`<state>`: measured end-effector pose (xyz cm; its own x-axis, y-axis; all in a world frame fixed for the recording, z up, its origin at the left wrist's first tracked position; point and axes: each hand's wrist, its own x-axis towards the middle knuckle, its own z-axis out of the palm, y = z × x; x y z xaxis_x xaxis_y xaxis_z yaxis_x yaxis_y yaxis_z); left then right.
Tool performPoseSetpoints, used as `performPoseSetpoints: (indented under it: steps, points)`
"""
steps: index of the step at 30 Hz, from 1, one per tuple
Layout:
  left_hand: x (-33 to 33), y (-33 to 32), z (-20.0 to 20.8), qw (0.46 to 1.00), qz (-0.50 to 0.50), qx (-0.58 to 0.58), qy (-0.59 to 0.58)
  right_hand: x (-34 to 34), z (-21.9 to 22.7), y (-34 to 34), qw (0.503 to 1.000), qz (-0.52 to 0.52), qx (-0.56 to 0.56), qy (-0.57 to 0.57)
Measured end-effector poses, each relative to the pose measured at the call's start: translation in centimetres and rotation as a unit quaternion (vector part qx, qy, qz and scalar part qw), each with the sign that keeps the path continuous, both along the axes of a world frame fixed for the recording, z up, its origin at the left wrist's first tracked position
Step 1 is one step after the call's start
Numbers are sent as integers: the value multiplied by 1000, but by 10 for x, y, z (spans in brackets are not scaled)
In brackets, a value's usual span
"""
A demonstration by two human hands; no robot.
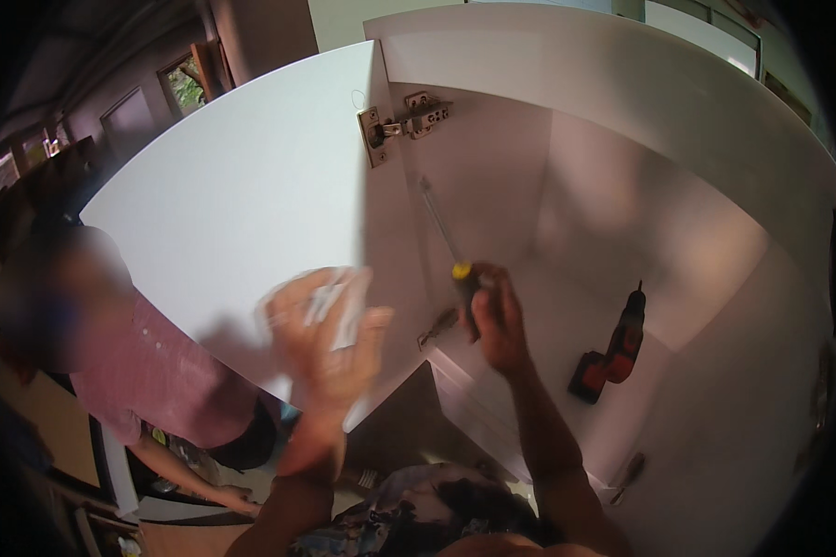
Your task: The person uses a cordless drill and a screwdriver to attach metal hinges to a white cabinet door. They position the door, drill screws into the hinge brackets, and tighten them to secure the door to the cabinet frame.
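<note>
Head view: take the white door [241, 204] as the datum; find the upper hinge [416, 121] at the top of its right-hand edge, reaching across to the cabinet [492, 167]; find the lower hinge [438, 328] toward the bottom of that same edge. Locate the screwdriver [462, 270] just right of the door, in front of the cabinet interior; note the right hand [497, 316] closed around its handle; read the long axis as slanting upward and leftward, tip below the upper hinge and seemingly apart from it; judge the right hand, by way of the tool, nearer to that hinge than the left. Locate the left hand [330, 330] in front of the door's lower right part; blurred, fingers spread and partly bent; cannot tell whether holding anything pale. Note the red-and-black drill [622, 348] well right of the door, inside the cabinet; note another person [172, 357] left of the door.
</note>
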<state>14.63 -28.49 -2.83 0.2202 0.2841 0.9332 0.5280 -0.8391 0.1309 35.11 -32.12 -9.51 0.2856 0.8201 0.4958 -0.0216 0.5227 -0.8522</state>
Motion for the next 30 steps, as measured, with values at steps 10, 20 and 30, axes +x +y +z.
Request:
performPoseSetpoints:
  steps: [10, 20, 30]
  points:
    - [-102, 51, -3, 957, 95, -84, -260, 81, 93, 20, 910, -290, -2, -297]
    - [-97, 62, 2, 958, 49, -68, -275, 98, 111, 2, 884, -309, 7, -351]
    - [-104, 65, -2, 956, 35, -75, -282, 91, 123, -2, 880, -309, -33, -360]
